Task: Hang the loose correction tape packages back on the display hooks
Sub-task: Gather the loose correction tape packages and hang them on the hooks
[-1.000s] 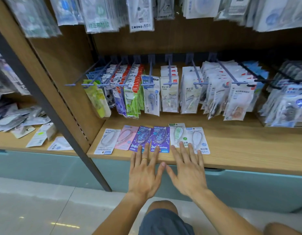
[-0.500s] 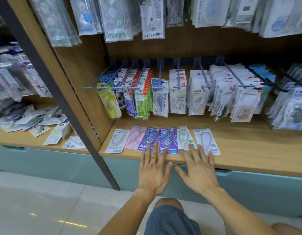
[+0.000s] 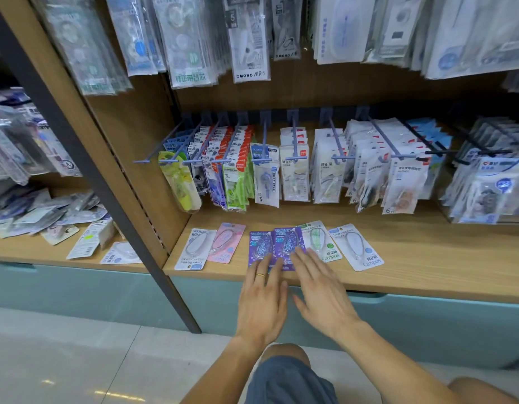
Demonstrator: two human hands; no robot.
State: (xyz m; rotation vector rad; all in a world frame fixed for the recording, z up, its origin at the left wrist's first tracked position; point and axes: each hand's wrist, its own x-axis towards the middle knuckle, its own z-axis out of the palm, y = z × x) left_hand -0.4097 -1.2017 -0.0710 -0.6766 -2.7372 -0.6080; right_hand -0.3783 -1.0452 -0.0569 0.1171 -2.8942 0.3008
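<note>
Six flat carded packages (image 3: 287, 247) in a row on the shelf (image 3: 427, 258) below the hooks (image 3: 264, 147): white, pink, two purple, two white. Left hand (image 3: 262, 304) and right hand (image 3: 325, 295) flat, fingers straight, gripping nothing, fingertips over the purple pair.

On the tan wood-grain shelf (image 3: 427, 258) you have six loose packages: one white (image 3: 195, 249), one pink (image 3: 226, 243), two purple with pale speckles (image 3: 259, 246) (image 3: 288, 243), one white with green plaid (image 3: 320, 242), one white with blue print (image 3: 355, 247). Your left grip (image 3: 262, 298) wears a gold ring (image 3: 260, 275). The hooks (image 3: 264, 141) are lavender-blue.
</note>
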